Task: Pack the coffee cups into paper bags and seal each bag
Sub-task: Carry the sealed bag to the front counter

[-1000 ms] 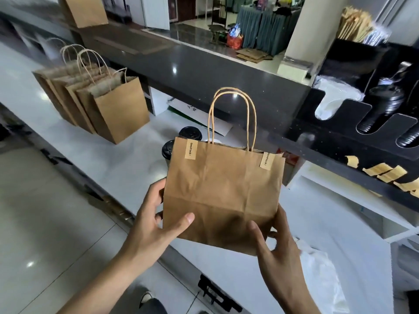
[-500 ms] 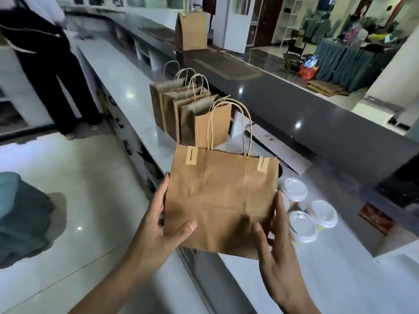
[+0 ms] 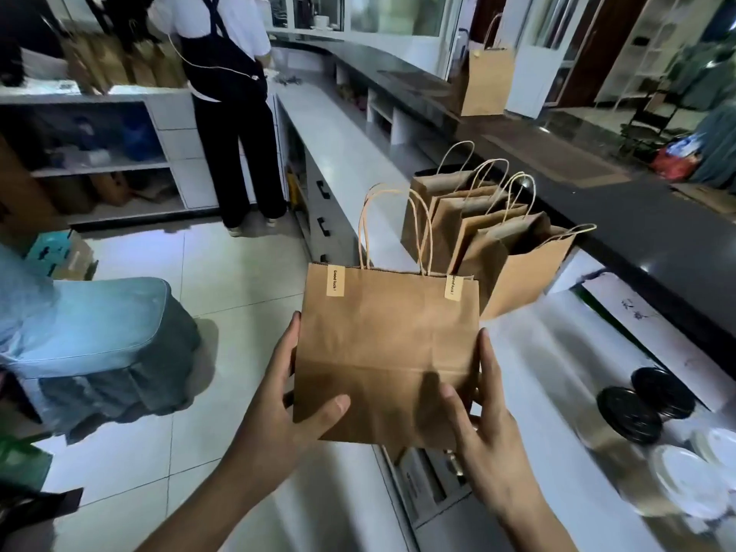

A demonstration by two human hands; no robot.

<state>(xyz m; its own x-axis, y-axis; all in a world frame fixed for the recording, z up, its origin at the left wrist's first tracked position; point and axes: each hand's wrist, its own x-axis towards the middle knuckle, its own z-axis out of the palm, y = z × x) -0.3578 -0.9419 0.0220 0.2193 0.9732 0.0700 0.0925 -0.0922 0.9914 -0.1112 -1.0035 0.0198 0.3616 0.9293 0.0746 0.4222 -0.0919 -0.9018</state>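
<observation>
White counter (image 3: pixel 350 161) runs w/ open bags (image 3: pixel 513 249) lined up. Left hand (image 3: pixel 286 408) & right hand (image 3: pixel 486 428) clamp sealed bag (image 3: pixel 386 352) by its sides, upright off counter edge, probably so cups don't tip.

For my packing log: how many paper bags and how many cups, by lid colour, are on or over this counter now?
Sealed bag held in left hand and right hand: 1
Open bags standing on the white counter: 4
Bag on the dark upper ledge: 1
Black-lidded cups: 2
White-lidded cups, blurred: at least 2
Total: 10
</observation>
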